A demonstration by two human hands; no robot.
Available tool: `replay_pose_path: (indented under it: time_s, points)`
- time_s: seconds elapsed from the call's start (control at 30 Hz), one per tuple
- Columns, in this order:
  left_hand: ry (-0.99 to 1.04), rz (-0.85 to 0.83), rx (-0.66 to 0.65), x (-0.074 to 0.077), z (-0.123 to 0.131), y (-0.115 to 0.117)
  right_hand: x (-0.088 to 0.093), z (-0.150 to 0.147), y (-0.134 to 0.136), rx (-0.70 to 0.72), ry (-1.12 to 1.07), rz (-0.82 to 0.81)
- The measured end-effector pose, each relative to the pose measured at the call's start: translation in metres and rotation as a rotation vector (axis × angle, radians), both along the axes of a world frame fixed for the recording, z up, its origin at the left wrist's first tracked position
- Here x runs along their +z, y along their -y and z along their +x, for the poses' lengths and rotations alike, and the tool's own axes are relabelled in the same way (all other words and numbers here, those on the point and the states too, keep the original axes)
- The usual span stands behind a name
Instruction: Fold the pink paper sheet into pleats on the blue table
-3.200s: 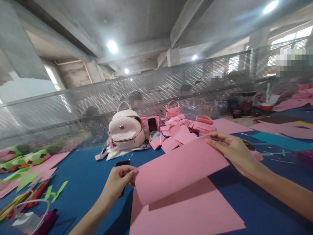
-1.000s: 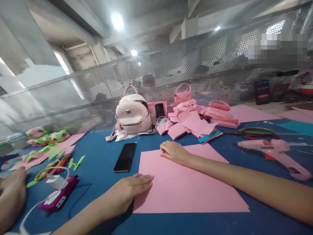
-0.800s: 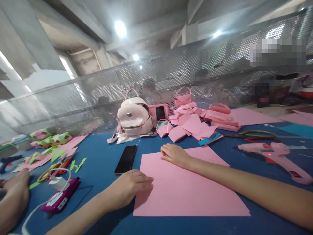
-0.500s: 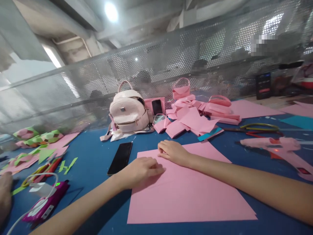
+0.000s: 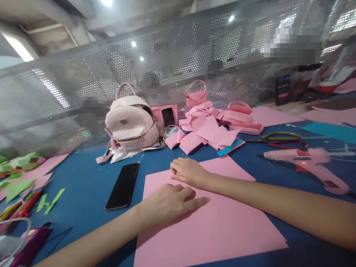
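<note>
Two or more pink paper sheets point(image 5: 217, 230) lie stacked on the blue table, their edges slightly offset at the lower right corner. My left hand point(image 5: 172, 200) rests palm down on the top sheet, index finger stretched out to the right and the other fingers partly bent. Beyond it, at the sheets' far edge, my right hand point(image 5: 190, 172) lies with its fingers curled in; whatever they may hold is hidden. A black phone point(image 5: 122, 186) lies left of the sheets.
A pale backpack point(image 5: 130, 120) stands at the back beside a heap of folded pink paper pieces point(image 5: 214, 129). On the right are scissors point(image 5: 286, 139) and a pink glue gun point(image 5: 303, 159). Green paper strips point(image 5: 52, 202) and a purple power bank point(image 5: 30, 244) lie left.
My left hand has slid right across the sheet, and its index finger now points out. The right hand stays at the far edge. The view has turned a little to the right.
</note>
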State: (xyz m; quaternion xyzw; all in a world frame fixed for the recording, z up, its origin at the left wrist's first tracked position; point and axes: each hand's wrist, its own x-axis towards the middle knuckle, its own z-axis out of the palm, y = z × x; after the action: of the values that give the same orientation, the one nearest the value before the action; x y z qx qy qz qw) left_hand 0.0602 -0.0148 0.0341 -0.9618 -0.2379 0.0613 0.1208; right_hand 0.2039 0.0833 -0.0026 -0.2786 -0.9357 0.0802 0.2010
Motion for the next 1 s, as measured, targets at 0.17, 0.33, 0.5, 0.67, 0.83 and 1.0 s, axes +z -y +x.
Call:
replay_pose_path:
  time_s: [0.17, 0.33, 0.5, 0.67, 0.83, 1.0]
  points:
    - [0.064, -0.025, 0.032, -0.004, -0.02, 0.019, 0.003, 0.002, 0.003, 0.013, 0.005, 0.001]
    - [0.239, -0.178, 0.154, -0.001, -0.05, 0.048, 0.007, 0.002, 0.007, 0.013, 0.012, 0.004]
    - [0.353, -0.244, 0.259, -0.01, -0.074, 0.08, 0.009, 0.001, 0.01, 0.009, 0.01, 0.012]
    - [0.403, -0.206, 0.303, -0.022, -0.086, 0.099, 0.01, 0.002, 0.012, 0.011, 0.004, 0.012]
    - [0.399, -0.163, 0.287, -0.01, -0.078, 0.102, 0.011, 0.003, 0.013, 0.01, 0.003, 0.017]
    - [0.441, -0.137, 0.346, 0.003, -0.059, 0.085, 0.014, 0.006, 0.015, 0.008, 0.01, 0.026]
